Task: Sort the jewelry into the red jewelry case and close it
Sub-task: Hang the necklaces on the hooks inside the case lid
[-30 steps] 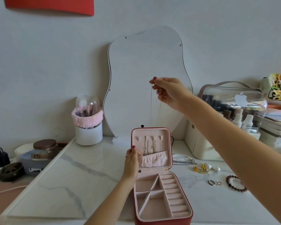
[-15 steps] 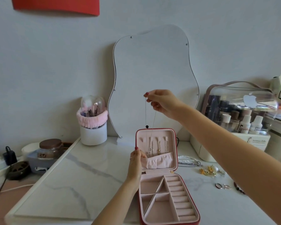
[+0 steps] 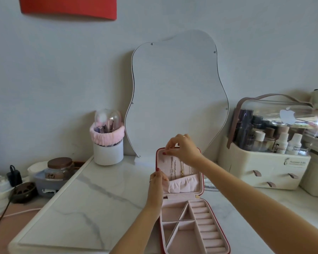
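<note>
The red jewelry case lies open on the marble tabletop, its pink-lined lid standing upright. Several thin necklaces hang inside the lid above a gathered pink pocket. My left hand grips the lid's left edge and pulls the pocket's top outward. My right hand is at the lid's top edge, thumb and forefinger pinched together on a fine necklace chain that is barely visible. The base's pink compartments and ring rolls hold nothing.
A wavy mirror leans on the wall behind the case. A white brush holder stands to the left, a cream cosmetics organiser to the right. A bit of silver chain shows right of the lid. Jars and cables sit at far left.
My right hand came down from mid-air with the thin necklace to the lid's top edge. The view shifted, so the loose jewelry at right is now behind my right arm.
</note>
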